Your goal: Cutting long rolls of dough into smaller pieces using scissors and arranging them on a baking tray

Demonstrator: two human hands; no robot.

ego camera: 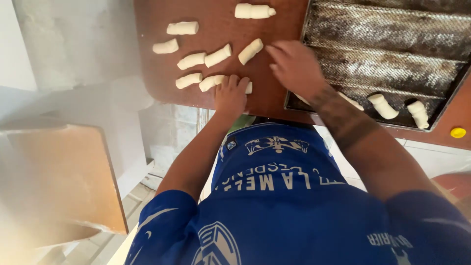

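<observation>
Small pale rolled dough pieces [191, 60] lie scattered on the brown wooden table [152, 29]. The left hand [230, 95] rests flat, fingers spread, on one dough piece [212, 82] at the table's near edge. The right hand [294, 66], open and holding nothing, hovers just right of another dough roll [250, 51]. Further right, a dark corrugated metal baking tray [387, 44] holds more pieces.

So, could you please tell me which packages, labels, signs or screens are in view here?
No packages, signs or screens.
Shirt: the person's own, bottom centre, blue with white printed lettering and crests.
Badge: on the shirt near the left hand, small, dark and shield-shaped.
</observation>
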